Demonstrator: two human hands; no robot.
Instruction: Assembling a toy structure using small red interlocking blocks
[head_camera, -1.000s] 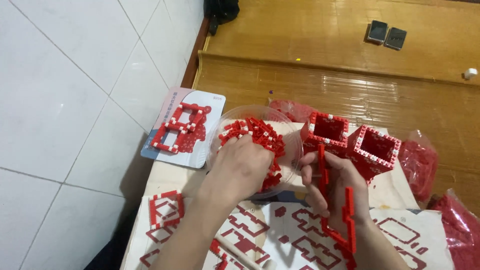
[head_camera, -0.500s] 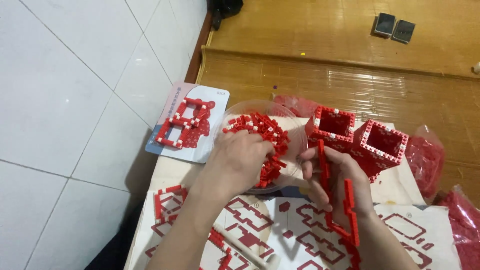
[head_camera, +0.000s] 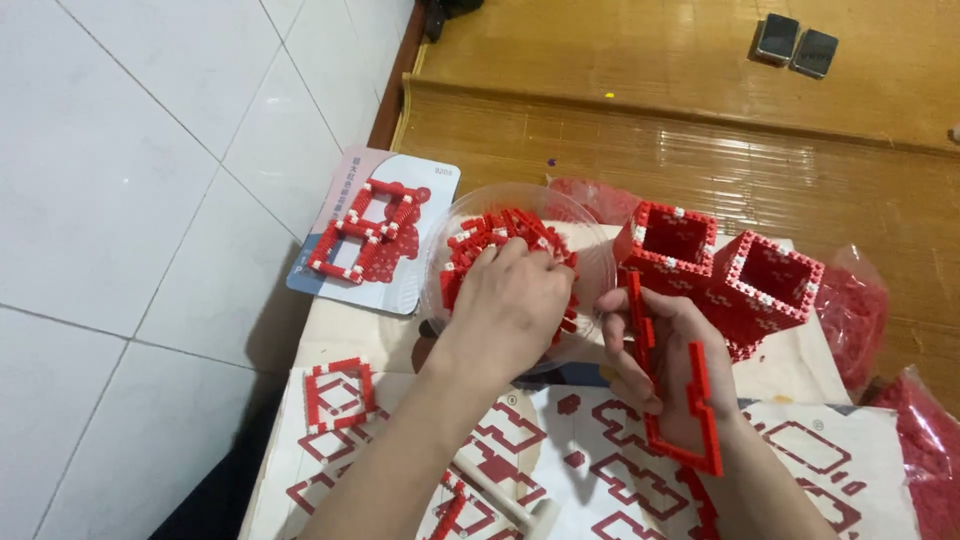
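Two bare hands worked over a low table spread with a printed instruction sheet (head_camera: 600, 470) showing red outline diagrams. The left hand (head_camera: 510, 305) reached into a clear plastic bowl (head_camera: 590, 250) heaped with small red bricks (head_camera: 500, 235), its fingers curled down among the pieces; whether they had pinched any brick could not be told from the head view. The right hand (head_camera: 665, 350), just beside the bowl, had its fingers closed around a thin red frame of joined bricks (head_camera: 690, 410), held roughly upright, with the lower end of the frame hanging over the sheet.

Behind the right hand stood two open-topped square red brick towers (head_camera: 720, 270), side by side and touching, with white studs dotted along their rims. On the left end of the sheet lay a small flat red brick frame (head_camera: 338, 392). Left of the bowl, on the tiled floor (head_camera: 120, 200), rested a light blue card (head_camera: 385, 235) carrying another flat red brick frame in a figure-of-eight shape (head_camera: 365, 232). Clear bags of red pieces (head_camera: 850, 320) sat at the right edge of the table. Beyond, on the wooden platform (head_camera: 650, 110), lay two small dark square objects (head_camera: 797, 45), well apart from the work.
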